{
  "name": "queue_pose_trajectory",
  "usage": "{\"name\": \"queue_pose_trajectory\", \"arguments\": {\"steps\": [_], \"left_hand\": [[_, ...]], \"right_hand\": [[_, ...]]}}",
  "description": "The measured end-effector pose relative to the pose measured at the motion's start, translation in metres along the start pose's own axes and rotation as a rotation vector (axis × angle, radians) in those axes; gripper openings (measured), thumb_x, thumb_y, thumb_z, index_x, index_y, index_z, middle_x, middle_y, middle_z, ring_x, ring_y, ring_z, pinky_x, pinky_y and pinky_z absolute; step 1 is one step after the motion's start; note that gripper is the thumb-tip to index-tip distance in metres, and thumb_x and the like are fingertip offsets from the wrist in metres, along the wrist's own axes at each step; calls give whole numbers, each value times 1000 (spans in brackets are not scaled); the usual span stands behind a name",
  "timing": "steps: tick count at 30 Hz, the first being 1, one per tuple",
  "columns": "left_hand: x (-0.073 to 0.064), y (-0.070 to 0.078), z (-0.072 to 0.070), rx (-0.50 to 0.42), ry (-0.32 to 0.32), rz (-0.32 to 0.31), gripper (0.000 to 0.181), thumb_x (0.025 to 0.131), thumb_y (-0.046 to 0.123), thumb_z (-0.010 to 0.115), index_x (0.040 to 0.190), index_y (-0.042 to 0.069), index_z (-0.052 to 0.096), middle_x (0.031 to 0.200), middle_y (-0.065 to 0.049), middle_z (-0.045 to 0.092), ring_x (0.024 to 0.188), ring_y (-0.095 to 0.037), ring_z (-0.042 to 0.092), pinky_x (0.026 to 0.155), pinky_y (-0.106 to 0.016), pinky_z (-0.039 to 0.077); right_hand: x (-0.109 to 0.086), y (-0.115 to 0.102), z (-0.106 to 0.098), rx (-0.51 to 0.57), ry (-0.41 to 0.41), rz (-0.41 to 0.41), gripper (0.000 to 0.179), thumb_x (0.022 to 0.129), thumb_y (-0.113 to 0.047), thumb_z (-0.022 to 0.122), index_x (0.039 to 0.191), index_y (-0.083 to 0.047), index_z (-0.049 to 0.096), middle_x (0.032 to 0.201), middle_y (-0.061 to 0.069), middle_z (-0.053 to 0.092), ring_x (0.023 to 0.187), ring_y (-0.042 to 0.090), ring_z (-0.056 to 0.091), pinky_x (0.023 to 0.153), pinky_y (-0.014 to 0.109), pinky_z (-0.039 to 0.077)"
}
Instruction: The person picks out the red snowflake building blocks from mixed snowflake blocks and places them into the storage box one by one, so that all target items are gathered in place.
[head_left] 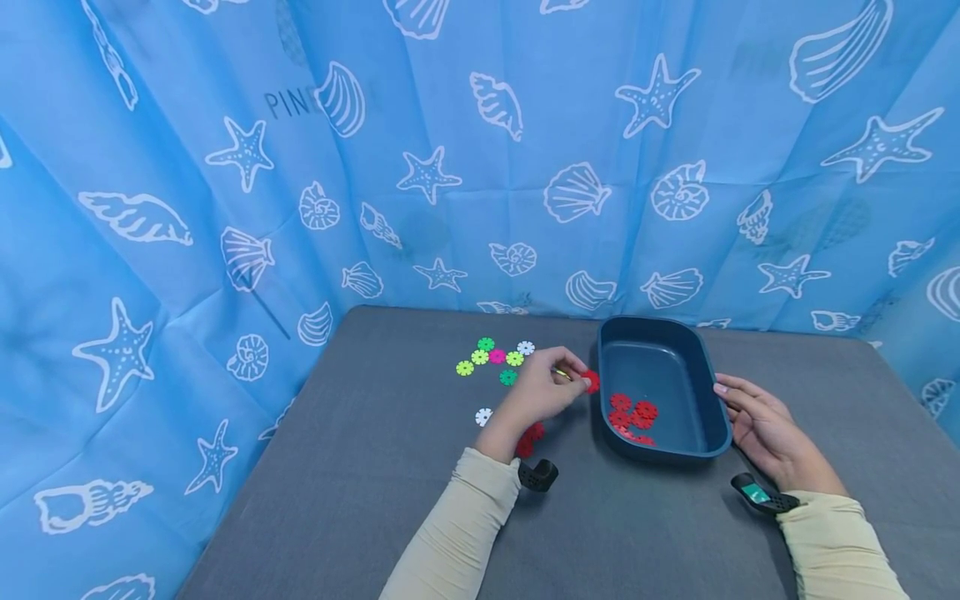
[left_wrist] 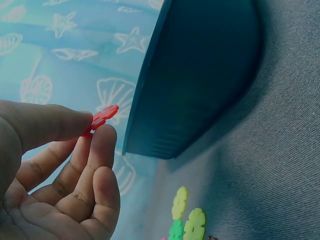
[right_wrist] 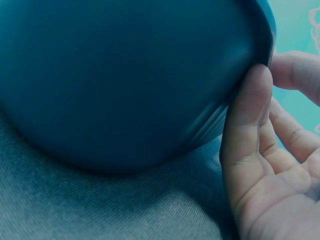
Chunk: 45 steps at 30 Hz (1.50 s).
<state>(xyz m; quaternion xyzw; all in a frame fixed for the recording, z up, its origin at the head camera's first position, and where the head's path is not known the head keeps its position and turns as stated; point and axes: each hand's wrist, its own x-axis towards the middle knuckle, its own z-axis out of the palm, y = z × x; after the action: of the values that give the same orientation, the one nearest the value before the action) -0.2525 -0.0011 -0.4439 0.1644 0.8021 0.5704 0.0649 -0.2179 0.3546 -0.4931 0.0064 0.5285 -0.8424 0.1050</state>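
Note:
In the head view my left hand (head_left: 542, 385) is beside the left wall of a dark blue bin (head_left: 675, 450). It pinches a red notched plastic disc (left_wrist: 104, 117) between thumb and index finger, and the disc (head_left: 592, 382) is at the bin's left rim. My right hand (head_left: 768, 429) holds the bin's right rim, thumb (right_wrist: 252, 97) against the outer wall and a finger over the edge. Inside the bin, several red discs (head_left: 645, 410) lie at the near left corner. More red discs (head_left: 528, 439) lie on the table, partly hidden by my left wrist.
Left of the bin, green discs (head_left: 486, 343), yellow-green discs (head_left: 465, 367), a pink disc (head_left: 497, 356) and white discs (head_left: 483, 417) lie spread on the grey tabletop (head_left: 360, 467). A blue shell-print curtain (head_left: 465, 208) hangs behind the table's far edge.

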Motion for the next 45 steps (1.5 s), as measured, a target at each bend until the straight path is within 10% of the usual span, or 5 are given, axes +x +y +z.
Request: {"name": "queue_pose_trajectory", "arguments": {"steps": [45], "left_hand": [[-2, 4, 17, -28, -97, 7, 7, 98, 14, 77, 104, 11, 73, 91, 3, 69, 74, -6, 64, 68, -19, 54]], "right_hand": [[0, -1, 2, -10, 20, 4, 23, 112, -12, 53, 119, -21, 73, 110, -5, 76, 95, 10, 73, 78, 29, 62]]}}
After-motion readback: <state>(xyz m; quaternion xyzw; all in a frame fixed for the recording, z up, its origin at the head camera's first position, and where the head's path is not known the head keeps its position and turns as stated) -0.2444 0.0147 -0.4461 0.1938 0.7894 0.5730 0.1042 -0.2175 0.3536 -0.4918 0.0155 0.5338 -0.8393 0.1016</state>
